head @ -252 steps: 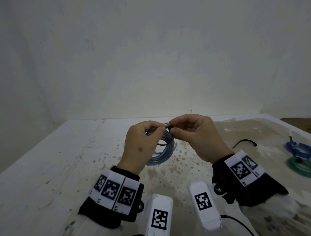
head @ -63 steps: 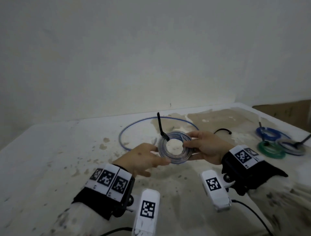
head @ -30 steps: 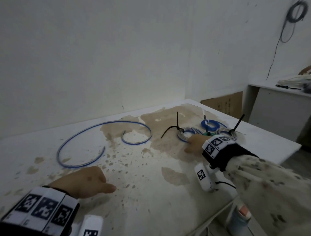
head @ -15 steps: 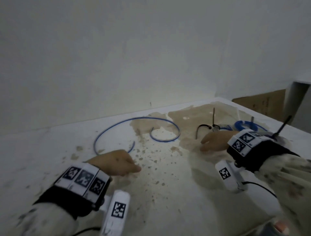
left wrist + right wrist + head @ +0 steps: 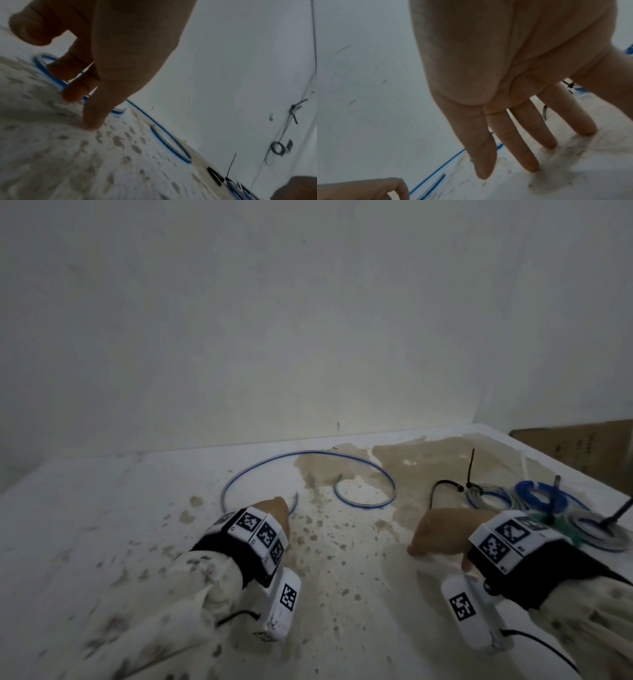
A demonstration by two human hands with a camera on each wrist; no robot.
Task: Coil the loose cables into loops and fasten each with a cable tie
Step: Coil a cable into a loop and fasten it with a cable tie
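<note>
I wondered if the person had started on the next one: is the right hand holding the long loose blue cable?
No: the right hand is spread with straight fingers over the stained white table, while the long loose blue cable lies apart.

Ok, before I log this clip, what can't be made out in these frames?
- Green coil: head view, mostly behind the right wrist band; whether it is tied cannot be told.
- Left hand: head view, fingers behind its wrist band; left wrist view too blurred to show whether they touch the loose blue cable.
- Loose black tie: right wrist view, largely behind the right hand.

Left hand fingers hidden behind wrist band; coils blurred.
</note>
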